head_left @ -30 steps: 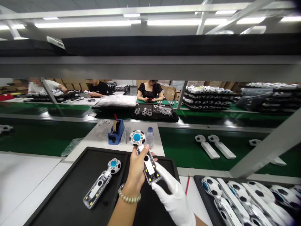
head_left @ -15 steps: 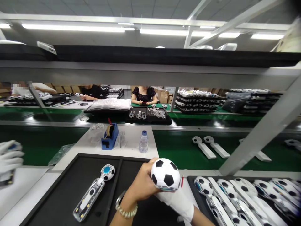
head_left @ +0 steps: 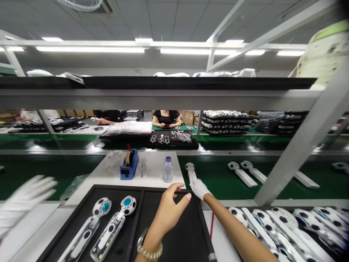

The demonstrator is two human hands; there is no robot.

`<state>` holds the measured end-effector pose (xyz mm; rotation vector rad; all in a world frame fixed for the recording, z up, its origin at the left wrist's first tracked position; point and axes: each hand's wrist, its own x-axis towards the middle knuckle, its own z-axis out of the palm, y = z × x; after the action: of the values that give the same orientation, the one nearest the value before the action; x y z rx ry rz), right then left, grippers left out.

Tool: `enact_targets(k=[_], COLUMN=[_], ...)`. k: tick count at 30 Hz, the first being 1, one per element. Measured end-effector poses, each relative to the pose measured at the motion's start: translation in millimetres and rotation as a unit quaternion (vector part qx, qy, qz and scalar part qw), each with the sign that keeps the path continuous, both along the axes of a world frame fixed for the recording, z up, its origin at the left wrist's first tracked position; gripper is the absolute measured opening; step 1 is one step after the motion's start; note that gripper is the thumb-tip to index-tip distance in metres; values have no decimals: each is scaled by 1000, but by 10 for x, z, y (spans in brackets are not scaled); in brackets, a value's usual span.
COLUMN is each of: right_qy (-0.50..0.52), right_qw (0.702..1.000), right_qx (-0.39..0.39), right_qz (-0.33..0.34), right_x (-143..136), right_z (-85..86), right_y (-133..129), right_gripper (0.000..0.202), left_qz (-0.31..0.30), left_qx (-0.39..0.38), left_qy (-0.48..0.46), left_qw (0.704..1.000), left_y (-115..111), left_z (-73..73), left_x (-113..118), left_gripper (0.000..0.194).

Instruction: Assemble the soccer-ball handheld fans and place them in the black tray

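Observation:
My right hand (head_left: 200, 189), in a white glove, reaches over the green belt. Its fingers close on the handle of a white soccer-ball-headed device (head_left: 191, 172), whose round head points away from me. My left hand (head_left: 170, 207), bare with a bead bracelet, hovers above the right half of the black tray (head_left: 163, 240). Its thumb and fingers are apart and hold nothing. In the tray's left half lie two opened devices, one nearer the middle (head_left: 116, 225) and one further left (head_left: 91, 227), with blue discs in their heads and inner parts exposed.
At the left edge is a co-worker's gloved hand (head_left: 29, 198), blurred. A blue tape dispenser (head_left: 129, 165) and a water bottle (head_left: 168, 170) stand behind the tray. More devices (head_left: 242, 174) lie on the belt. A slanted grey post (head_left: 294, 145) rises at right, near a full tray (head_left: 275, 227).
My right hand has moved forward to the belt with the device. My left hand has let go of it and opened. A second opened device now lies in the tray.

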<state>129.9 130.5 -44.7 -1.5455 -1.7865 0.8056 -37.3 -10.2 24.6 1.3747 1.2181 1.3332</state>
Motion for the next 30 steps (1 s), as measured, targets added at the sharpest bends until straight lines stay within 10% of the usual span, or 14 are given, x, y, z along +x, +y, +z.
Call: enact_targets(k=[10, 16, 23, 30], right_qy=[-145, -167, -154, -126], right_qw=[979, 963, 969, 975], right_qx=[125, 182, 169, 157], right_qz=[77, 106, 91, 96], right_x=[-310, -401, -371, -379], right_z=[-487, -619, -625, -632], right_y=[-464, -694, -643, -652], right_gripper=[40, 38, 37, 37], left_qz=[16, 159, 206, 187], left_qx=[25, -45, -251, -278], left_qy=[205, 458, 655, 597], left_qw=[978, 874, 682, 729], left_y=[90, 201, -633, -886], left_z=[-157, -256, -604, -1076], left_x=[12, -566, -1481, -1718], left_gripper=[46, 61, 51, 55])
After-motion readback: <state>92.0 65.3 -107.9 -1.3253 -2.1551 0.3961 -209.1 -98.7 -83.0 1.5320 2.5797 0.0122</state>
